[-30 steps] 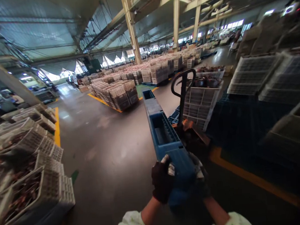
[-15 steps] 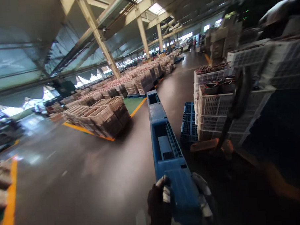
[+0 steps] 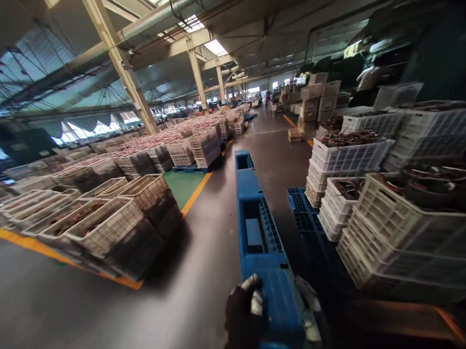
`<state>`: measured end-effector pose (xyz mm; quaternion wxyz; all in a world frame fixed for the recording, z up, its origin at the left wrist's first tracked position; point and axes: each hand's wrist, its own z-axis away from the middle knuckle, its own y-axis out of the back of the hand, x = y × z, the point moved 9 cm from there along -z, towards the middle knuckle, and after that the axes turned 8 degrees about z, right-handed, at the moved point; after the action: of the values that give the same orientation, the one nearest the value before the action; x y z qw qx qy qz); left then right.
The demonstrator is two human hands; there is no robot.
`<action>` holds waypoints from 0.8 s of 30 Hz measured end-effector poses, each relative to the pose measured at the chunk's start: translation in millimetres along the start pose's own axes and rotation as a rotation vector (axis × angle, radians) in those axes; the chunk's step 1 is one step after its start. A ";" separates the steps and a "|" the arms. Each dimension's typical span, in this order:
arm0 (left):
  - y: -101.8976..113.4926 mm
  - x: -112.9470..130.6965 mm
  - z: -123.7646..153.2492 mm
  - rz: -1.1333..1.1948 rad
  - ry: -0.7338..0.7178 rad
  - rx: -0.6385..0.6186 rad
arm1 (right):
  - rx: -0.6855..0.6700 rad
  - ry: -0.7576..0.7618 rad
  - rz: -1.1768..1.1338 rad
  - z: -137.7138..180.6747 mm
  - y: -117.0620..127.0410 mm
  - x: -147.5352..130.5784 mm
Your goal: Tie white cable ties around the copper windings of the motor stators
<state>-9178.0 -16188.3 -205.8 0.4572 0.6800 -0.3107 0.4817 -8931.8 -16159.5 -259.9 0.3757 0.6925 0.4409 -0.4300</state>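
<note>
A long blue plastic pallet [image 3: 251,181] stands on its edge in front of me, its side openings facing up, and stretches forward along the floor. My left hand [image 3: 243,313], in a dark glove with white fingertips, closes over the pallet's near left edge. On the opposite side my right hand [image 3: 310,312] wraps round the near right edge; part of it is hidden by the pallet and by shadow. Between the two hands lies the pallet's solid near end.
Stacked white crates [image 3: 409,239] with dark parts line my right. Beside them a blue pallet [image 3: 304,207] lies flat. Grouped crates [image 3: 107,226] stand at left within yellow floor lines [image 3: 197,194]. The grey aisle [image 3: 264,137] runs ahead. A person [image 3: 368,78] is at back right.
My view has moved forward and turned right, bringing the crate stacks on both sides closer. The dark upright handle at right has left view. Both hands keep their hold on the pallet.
</note>
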 end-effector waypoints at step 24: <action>-98.4 -48.2 -999.5 -0.240 -0.355 -0.108 | 0.305 0.153 0.064 -732.6 -608.0 174.5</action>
<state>-9480.5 -15230.2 -165.0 0.4850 0.7608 -0.3287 0.2791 -9263.7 -15250.4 -252.6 0.2450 0.7858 0.3755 -0.4260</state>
